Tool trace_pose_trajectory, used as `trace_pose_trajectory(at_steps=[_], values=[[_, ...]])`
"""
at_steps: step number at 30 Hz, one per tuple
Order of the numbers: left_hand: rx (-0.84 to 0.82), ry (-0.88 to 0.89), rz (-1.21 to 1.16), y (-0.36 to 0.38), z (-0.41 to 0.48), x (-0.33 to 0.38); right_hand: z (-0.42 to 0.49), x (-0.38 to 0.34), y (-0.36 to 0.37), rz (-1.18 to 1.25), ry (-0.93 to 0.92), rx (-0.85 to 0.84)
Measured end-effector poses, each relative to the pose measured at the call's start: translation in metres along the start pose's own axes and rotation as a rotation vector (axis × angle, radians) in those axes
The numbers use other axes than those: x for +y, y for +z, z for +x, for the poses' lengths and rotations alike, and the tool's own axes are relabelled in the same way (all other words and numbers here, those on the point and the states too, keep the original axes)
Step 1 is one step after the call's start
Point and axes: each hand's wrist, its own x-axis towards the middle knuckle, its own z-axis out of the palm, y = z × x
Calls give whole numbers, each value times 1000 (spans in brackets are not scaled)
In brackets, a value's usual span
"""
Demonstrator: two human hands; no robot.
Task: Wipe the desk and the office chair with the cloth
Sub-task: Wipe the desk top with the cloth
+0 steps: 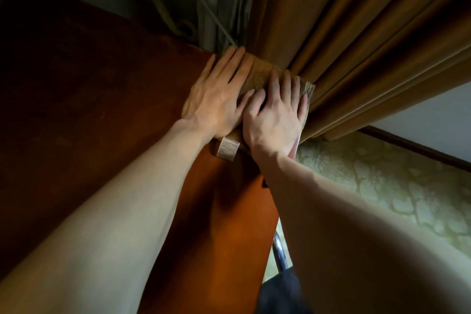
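Bare arms filled the bottom of the view, the left forearm and the right forearm both reaching forward and away from the camera.

They ended on the cloth, a tan, folded piece that lay flat at the far right corner of the desk. The left hand pressed down on the cloth's left part, palm flat, fingers straight and slightly spread, their tips near the desk's back edge. The right hand pressed on the right part in the same way, flat, with its fingers straight and close together. The two hands lay side by side, the left thumb touching the right forefinger. A pale label stuck out from the cloth's near edge, between the wrists, and rested on the desk.

The desk top was dark reddish brown, shadowed on the left and brighter orange in the strip under the arms. Just beside the cloth's right edge hung a heavy mustard curtain in deep folds. Behind the corner hung a thin grey curtain, with a grey cord slanting down across it. Right of the desk lay a pale green patterned carpet, bordered by a dark skirting board under a white wall. A shiny metal tube showed below the desk's right edge, with dark fabric beneath it; I could not tell what either belonged to.
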Motion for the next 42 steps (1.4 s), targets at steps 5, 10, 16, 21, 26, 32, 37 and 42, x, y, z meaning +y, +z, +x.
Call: trace_pose_trajectory(at_steps=[5,10,16,21,26,32,37,42], values=[[-3,-19,22,0,7,-1,8,0,0,4,-10,-10],[-6,-31,22,-1,15,-2,18,-1,1,16,-14,-23],[15,-65,7,0,20,-2,26,0,3,0,-26,-51],[8,-83,31,0,18,2,25,2,2,-12,-45,-68],[4,-106,91,-2,9,5,20,6,2,-46,-118,-78],[17,-141,101,-8,-15,14,8,15,2,-112,-235,-79],[10,-190,120,-9,-53,25,-21,23,-3,-133,-294,-95],[6,-205,104,-9,-93,38,-62,28,-12,-157,-303,-79]])
